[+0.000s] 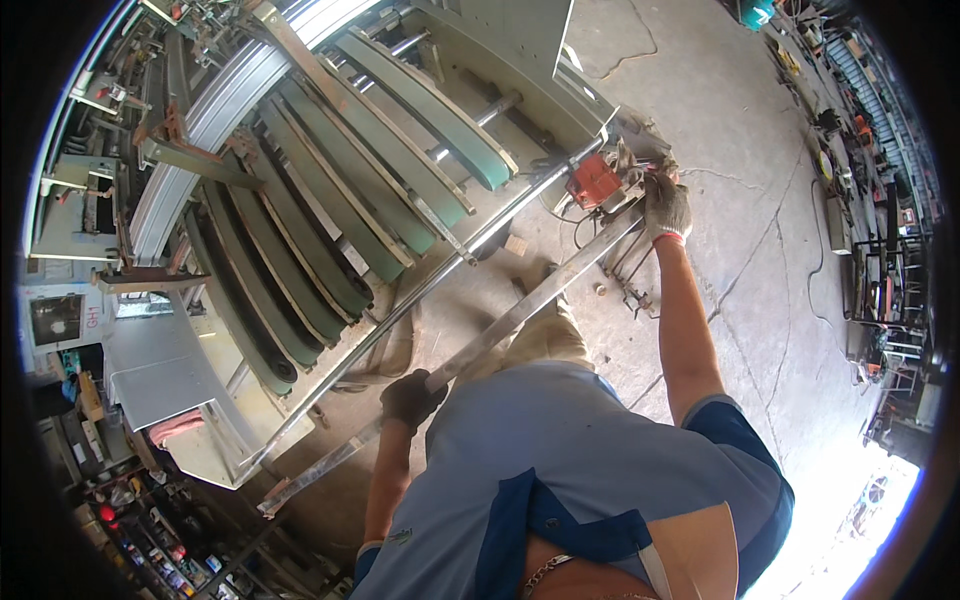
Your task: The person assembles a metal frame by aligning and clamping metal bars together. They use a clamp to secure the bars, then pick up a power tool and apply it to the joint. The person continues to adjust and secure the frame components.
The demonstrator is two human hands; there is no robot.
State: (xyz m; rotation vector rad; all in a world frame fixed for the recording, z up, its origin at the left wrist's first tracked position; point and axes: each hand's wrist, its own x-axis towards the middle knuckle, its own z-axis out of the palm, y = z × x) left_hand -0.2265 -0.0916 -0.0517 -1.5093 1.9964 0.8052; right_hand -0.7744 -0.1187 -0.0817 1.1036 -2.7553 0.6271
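Note:
A long, narrow metal bar lies slantwise in front of my body, from the lower left up to the right. My left hand, in a dark glove, is closed round it left of my waist. At the bar's far right end is my right hand, in a pale knitted glove with a red cuff. Its fingers look bent over the bar's end, though they are partly hidden. Just left of that hand sits a red machine part with dark, dusty fittings around it.
At the left stands a machine with several green belts side by side and a metal rail along its front. Shelves of tools and parts line the right. A cable lies on the cracked concrete floor.

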